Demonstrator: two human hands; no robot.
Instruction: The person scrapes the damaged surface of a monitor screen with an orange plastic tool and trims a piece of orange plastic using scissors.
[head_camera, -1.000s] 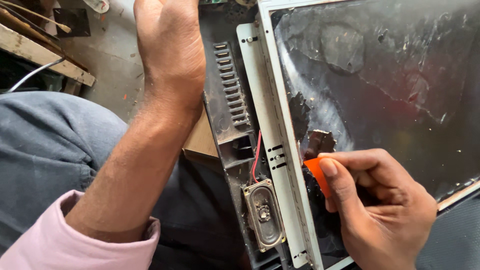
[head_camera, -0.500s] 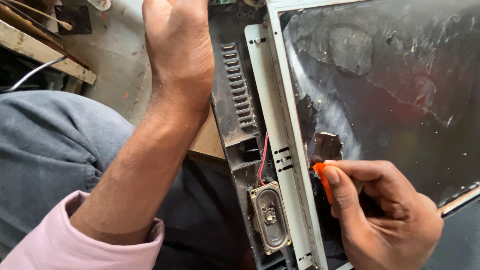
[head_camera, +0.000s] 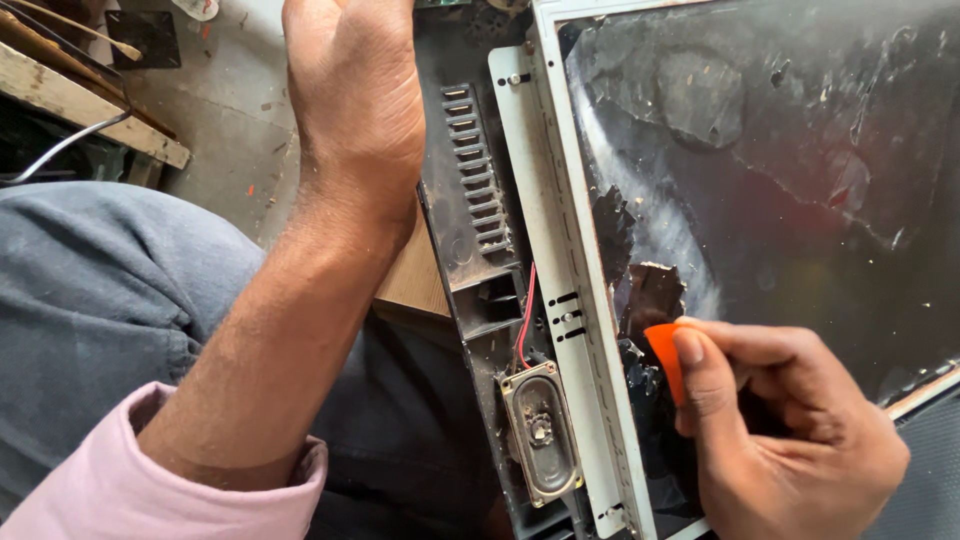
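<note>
The orange tool (head_camera: 663, 357) is pinched in the right hand (head_camera: 790, 440), tip up-left against the torn film (head_camera: 655, 295); left hand (head_camera: 350, 100) fingers unseen.

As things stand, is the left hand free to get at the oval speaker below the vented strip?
Probably yes. The left hand rests on the top of the dark frame, and the speaker lies uncovered further down the same edge. Only the red wire runs to it; the right hand works on the panel.

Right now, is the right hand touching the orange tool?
Touching. The head view shows the right hand closed around the orange tool, thumb pressed along its side, with the tip against the dark panel.
</note>
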